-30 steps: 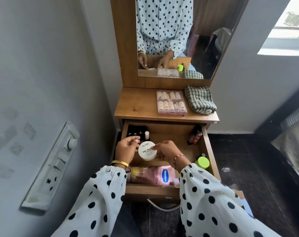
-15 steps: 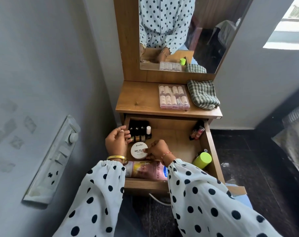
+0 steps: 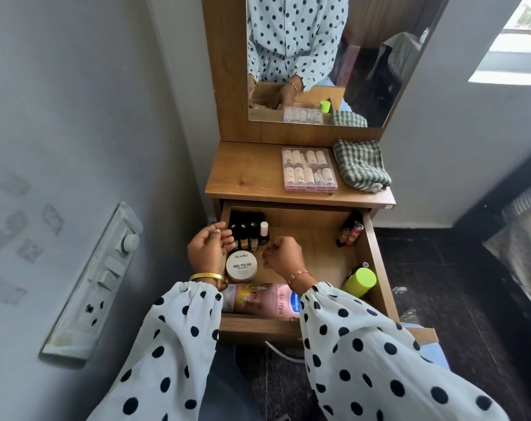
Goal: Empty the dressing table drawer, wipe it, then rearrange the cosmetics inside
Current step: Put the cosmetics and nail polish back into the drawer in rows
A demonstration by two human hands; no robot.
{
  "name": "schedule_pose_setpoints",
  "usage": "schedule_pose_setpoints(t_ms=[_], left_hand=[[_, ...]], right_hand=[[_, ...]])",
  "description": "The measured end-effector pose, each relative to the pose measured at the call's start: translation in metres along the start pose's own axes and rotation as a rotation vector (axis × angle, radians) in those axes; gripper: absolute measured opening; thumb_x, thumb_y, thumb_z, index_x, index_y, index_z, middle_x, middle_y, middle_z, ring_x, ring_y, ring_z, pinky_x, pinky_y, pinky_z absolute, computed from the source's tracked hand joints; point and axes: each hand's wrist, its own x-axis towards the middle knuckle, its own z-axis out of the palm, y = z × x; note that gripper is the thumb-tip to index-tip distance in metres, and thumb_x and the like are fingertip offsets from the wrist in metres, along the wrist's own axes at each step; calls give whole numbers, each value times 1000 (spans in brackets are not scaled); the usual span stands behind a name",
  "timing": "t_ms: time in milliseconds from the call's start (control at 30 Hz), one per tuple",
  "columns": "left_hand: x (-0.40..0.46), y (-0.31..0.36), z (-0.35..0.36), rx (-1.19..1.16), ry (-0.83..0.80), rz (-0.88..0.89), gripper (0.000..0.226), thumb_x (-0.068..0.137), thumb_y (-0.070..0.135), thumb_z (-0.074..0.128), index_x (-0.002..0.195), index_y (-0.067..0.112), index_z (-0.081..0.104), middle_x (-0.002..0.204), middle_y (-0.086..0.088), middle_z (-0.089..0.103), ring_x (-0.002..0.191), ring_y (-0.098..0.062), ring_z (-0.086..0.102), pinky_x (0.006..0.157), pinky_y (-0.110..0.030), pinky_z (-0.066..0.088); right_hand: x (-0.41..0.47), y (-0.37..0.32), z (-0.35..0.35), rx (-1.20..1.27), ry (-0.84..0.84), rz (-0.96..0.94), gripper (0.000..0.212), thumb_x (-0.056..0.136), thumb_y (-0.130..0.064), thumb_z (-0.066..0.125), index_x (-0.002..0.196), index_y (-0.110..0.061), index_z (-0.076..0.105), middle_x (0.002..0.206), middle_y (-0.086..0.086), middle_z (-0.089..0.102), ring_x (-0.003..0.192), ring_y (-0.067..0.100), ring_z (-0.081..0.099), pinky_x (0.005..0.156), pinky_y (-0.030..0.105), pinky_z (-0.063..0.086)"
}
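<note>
Arranging is the step you are working on, judging by the drawer [image 3: 376, 262], which is already stocked while the checked cloth [image 3: 359, 167] and a clear case of small tubes [image 3: 309, 169] are lying up on the desk [image 3: 246, 174]. Taking the white nail polish remover tub [image 3: 241, 265] as your landmark: the row of nail polish bottles [image 3: 248, 233] is standing just behind it, the pink lotion bottle [image 3: 258, 299] is lying just in front of it, and the green-capped bottle [image 3: 359, 281] is sitting well apart at the drawer's far side. Your left hand [image 3: 208, 249] is hovering beside the tub, fingers loosely curled and grasping nothing. Your right hand [image 3: 284, 255] is hanging over the bare drawer floor, fingers curled, apparently empty. Next, you are probably needing the case from the desk, so be lifting it level.
</note>
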Motion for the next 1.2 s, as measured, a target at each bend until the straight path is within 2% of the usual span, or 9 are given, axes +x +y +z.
schedule_pose_setpoints(t_ms=[200, 333, 433, 567, 700, 800, 867, 1067, 1200], left_hand=[[1, 7, 8, -41, -41, -42, 22, 93, 1, 41, 104, -4, 60, 75, -8, 61, 67, -17, 60, 52, -16, 54], [-2, 14, 29, -7, -106, -25, 22, 93, 4, 42, 103, -1, 61, 77, -6, 63, 69, -16, 61, 55, -16, 54], [-6, 21, 51, 15, -164, -18, 22, 94, 5, 41, 103, 1, 61, 78, -5, 63, 69, -15, 61, 55, -15, 54], [-11, 26, 75, 77, -214, -16, 23, 94, 5, 41, 102, 2, 62, 77, -3, 62, 68, -13, 60, 60, -19, 52], [-13, 25, 87, 127, -219, -38, 24, 93, 4, 41, 105, 0, 62, 85, -10, 63, 72, -15, 60, 68, -27, 52], [-12, 22, 89, 148, -220, -88, 24, 93, 8, 43, 108, 0, 61, 86, -10, 62, 76, -20, 60, 69, -28, 52], [-11, 20, 90, 131, -229, -153, 25, 93, 13, 46, 109, -1, 59, 78, -8, 60, 70, -19, 58, 66, -29, 51], [-18, 19, 92, 95, -299, -241, 24, 92, 28, 50, 98, 7, 60, 82, -12, 64, 67, -20, 62, 66, -32, 55], [-24, 18, 90, 22, -338, -266, 28, 93, 13, 48, 115, -4, 56, 99, -18, 63, 75, -22, 63, 59, -26, 56]], right_hand=[[-19, -19, -40, -10, 198, -273, 11, 83, -1, 59, 84, -4, 70, 85, 4, 69, 76, 11, 58, 67, 15, 45], [-15, -31, -65, -115, 421, -498, 14, 83, 1, 58, 92, -1, 68, 100, 13, 65, 88, 23, 59, 81, 30, 51], [0, -30, -75, -532, 542, -653, 26, 80, 2, 60, 105, -2, 64, 120, 20, 56, 107, 36, 54, 90, 42, 47], [23, -31, -83, -863, 402, -516, 47, 89, -5, 48, 135, -5, 41, 148, 19, 30, 133, 39, 32, 107, 49, 30], [36, -32, -84, -1008, 379, -472, 52, 68, -10, 72, 118, -3, 59, 117, 19, 63, 104, 37, 62, 85, 44, 51], [30, -31, -89, -1016, 403, -610, 33, 71, -9, 55, 101, -8, 68, 100, 12, 70, 82, 31, 68, 71, 37, 55], [21, -23, -94, -979, 435, -703, 36, 73, -15, 40, 92, -14, 71, 92, 5, 72, 74, 25, 68, 65, 31, 53], [-6, 1, -88, -866, 481, -844, 36, 76, -18, 41, 98, -16, 71, 98, 4, 71, 80, 25, 67, 70, 31, 52], [-12, 9, -88, -723, 466, -861, 22, 72, -10, 70, 94, -15, 72, 103, 10, 70, 91, 31, 65, 77, 40, 54]])
